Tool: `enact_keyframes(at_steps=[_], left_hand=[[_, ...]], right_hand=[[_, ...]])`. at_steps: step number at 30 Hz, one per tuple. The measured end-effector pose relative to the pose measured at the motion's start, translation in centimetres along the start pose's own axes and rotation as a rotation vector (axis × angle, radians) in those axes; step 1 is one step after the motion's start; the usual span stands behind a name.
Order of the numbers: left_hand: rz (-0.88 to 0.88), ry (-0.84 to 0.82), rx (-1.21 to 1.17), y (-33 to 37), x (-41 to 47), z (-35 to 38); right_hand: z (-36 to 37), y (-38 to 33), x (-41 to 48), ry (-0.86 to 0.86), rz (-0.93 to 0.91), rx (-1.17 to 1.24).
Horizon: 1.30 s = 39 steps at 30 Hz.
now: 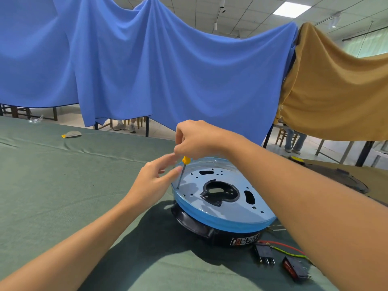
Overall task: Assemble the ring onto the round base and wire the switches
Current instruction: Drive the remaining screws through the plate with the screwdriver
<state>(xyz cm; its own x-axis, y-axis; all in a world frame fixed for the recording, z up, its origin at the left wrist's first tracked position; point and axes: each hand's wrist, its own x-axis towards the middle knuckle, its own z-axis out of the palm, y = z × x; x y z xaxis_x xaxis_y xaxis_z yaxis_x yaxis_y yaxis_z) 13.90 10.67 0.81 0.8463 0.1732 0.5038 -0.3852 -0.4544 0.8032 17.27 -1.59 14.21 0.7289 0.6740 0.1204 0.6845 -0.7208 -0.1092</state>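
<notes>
Round base (218, 236), black with a label on its side, sits on the green-cloth surface (63, 196). Blue ring (222, 224) is seated on top of the round base, all round its rim. Inside the ring is a pale perforated plate (210, 178) with a dark central opening.

Right hand (197, 139) is above the far-left edge of the round base, fingers clenched round the yellow handle of a screwdriver (183, 171). The screwdriver stands nearly upright, its tip down on the plate just inside the ring.

Left hand (154, 181) is just left of the round base, fingers released and mostly straight, holding nothing. Its fingertips are right beside the screwdriver shaft; cannot tell if they touch it.

Two switches lie on the surface on the near-right side of the round base: a black switch (265, 254) with its metal pins showing, close to the base, and a red-faced switch (295, 269) a bit further out. A red wire (281, 245) and a yellow-green wire (290, 253) run from under the base past the switches; their ends are hidden by the right forearm.

To the right of the round base, beyond the right forearm, is a dark round part (344, 178). Far left of the base lies a small grey-yellow object (72, 134). Behind the base hang a blue cloth (147, 70) and a tan cloth (336, 87).
</notes>
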Motion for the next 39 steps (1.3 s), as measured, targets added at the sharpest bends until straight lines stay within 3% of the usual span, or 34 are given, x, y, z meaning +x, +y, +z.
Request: enact_keyframes(at_steps=[2, 5, 11, 17, 22, 27, 31, 37, 39], left_hand=[[-0.115, 0.066, -0.133, -0.5, -0.3, 0.5], [-0.247, -0.016, -0.255, -0.9, -0.9, 1.5], [-0.228, -0.043, -0.309, -1.5, -1.2, 2.0], [-0.248, -0.041, -0.301, -1.8, -1.3, 2.3], [-0.256, -0.047, -0.263, -1.8, -1.3, 2.3], [-0.255, -0.046, -0.244, -1.3, -1.6, 2.2], [-0.269, -0.039, -0.224, -1.0, -1.6, 2.0], [-0.275, -0.027, -0.182, -0.8, -1.8, 2.0], [-0.275, -0.031, -0.173, -0.7, -1.9, 1.9]], right_hand=[[-1.0, -0.3, -0.4, -0.097, -0.032, 0.01], [-1.3, -0.2, -0.2, -0.088, -0.075, -0.035], [0.4, 0.8, 0.7, 0.109, -0.031, -0.148], [-1.6, 0.2, 0.5, -0.178, -0.021, -0.308], [-1.1, -1.0, 0.5, -0.051, -0.086, -0.276], [-1.2, -1.5, 0.8, -0.144, 0.058, -0.295], [-1.8, -1.0, 0.3, -0.205, 0.082, -0.159], [0.3, -0.3, 0.4, 0.124, -0.004, -0.15], [0.5, -0.4, 0.6, 0.133, 0.036, -0.191]])
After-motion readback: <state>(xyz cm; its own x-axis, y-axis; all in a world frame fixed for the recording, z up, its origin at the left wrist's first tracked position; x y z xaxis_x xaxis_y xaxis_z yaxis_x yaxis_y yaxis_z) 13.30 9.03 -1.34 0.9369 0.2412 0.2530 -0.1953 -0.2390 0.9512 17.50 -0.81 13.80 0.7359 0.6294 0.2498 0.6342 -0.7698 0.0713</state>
